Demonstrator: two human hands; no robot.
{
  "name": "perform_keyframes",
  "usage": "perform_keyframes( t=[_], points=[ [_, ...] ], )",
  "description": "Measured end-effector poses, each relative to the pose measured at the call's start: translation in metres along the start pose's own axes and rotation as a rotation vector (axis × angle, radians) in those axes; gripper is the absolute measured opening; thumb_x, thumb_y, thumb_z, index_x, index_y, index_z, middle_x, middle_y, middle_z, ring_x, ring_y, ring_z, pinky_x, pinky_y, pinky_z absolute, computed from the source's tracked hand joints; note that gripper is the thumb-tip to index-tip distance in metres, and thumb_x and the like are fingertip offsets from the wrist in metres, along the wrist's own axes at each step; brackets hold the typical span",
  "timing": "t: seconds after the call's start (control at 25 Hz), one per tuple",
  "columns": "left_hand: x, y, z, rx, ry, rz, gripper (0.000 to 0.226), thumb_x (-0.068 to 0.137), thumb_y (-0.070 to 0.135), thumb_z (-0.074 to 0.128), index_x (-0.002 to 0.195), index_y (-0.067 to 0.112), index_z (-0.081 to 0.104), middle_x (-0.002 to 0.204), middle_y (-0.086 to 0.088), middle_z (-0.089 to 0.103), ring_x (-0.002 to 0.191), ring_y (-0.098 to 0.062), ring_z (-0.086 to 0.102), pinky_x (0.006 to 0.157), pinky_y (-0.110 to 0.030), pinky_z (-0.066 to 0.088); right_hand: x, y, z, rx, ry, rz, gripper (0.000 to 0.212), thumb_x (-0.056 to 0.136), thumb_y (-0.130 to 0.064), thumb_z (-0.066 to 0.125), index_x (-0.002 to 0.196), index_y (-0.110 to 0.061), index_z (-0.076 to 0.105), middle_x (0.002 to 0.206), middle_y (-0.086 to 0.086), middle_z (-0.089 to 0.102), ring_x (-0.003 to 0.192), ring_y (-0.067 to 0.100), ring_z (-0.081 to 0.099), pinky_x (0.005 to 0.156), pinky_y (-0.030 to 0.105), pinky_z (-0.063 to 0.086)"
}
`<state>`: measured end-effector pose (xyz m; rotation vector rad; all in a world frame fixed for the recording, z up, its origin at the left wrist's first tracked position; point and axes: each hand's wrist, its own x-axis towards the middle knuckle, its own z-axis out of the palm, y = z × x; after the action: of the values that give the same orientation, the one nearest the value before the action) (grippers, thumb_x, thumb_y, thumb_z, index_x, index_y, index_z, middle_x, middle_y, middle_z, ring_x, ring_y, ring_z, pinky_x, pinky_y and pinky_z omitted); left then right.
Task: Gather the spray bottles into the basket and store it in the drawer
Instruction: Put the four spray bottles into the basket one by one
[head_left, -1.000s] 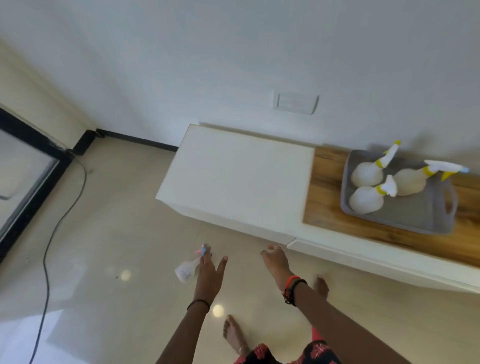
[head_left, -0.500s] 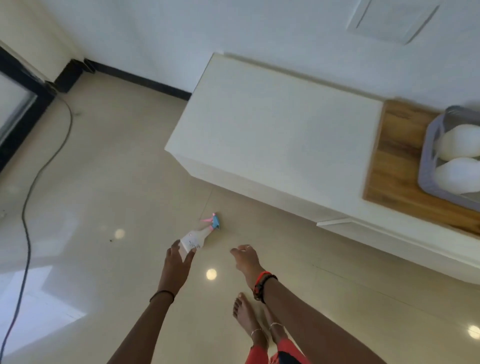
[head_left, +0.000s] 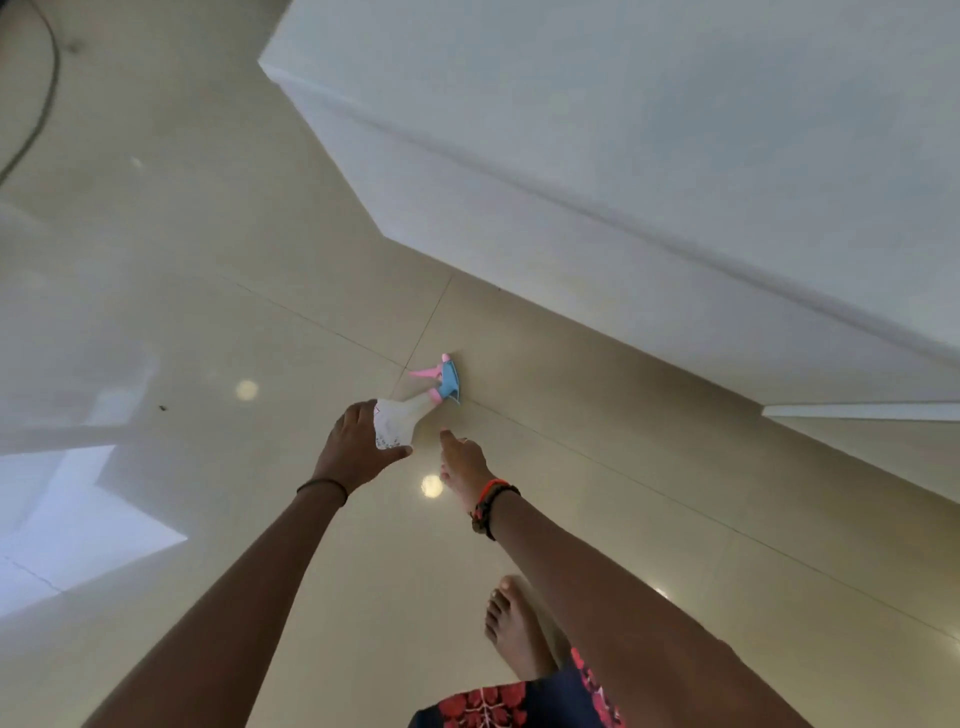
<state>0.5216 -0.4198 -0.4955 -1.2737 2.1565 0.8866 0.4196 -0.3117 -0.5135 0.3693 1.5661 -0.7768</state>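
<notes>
A white spray bottle (head_left: 402, 423) with a blue and pink trigger head lies on the beige tiled floor, close to the base of the white cabinet (head_left: 623, 156). My left hand (head_left: 356, 449) reaches down onto its rounded base, with the fingers over one side and the thumb under the other. My right hand (head_left: 465, 462) hovers just right of the bottle, fingers apart and holding nothing. The basket and the other bottles are out of view.
The white cabinet fills the upper right, and a drawer front (head_left: 857, 410) juts out slightly at its lower right edge. A black cable (head_left: 44, 93) curves across the floor at the top left. My bare foot (head_left: 514, 629) stands below my right arm.
I have bent down and the view has dropped toward the floor. My left hand has gone from just short of the bottle to wrapped around its base. The basket has left the frame.
</notes>
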Motion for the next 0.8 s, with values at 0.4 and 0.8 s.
perform_keyframes(
  t=[0.4, 0.8],
  points=[
    [0.085, -0.041, 0.035, 0.209, -0.148, -0.034, 0.109, 0.061, 0.045, 0.083, 0.145, 0.008, 0.024, 0.145, -0.016, 0.038, 0.132, -0.034, 0.042, 0.102, -0.045, 0.041, 0.1, 0.004, 0.034, 0.096, -0.149, 0.113, 0.021, 0.097, -0.012, 0.032, 0.105, -0.015, 0.051, 0.096, 0.005, 0.046, 0.081, 0.019, 0.045, 0.081, 0.029, 0.044],
    [0.023, -0.015, 0.028, -0.079, -0.021, -0.018, 0.096, 0.058, 0.033, 0.088, 0.136, 0.009, 0.037, 0.131, -0.014, 0.047, 0.12, -0.031, 0.045, 0.096, -0.043, 0.046, 0.029, 0.001, 0.005, 0.225, -0.224, 0.051, 0.039, 0.097, -0.022, 0.043, 0.133, -0.01, 0.05, 0.116, 0.009, 0.052, 0.102, 0.023, 0.05, 0.094, 0.032, 0.043]
  ],
)
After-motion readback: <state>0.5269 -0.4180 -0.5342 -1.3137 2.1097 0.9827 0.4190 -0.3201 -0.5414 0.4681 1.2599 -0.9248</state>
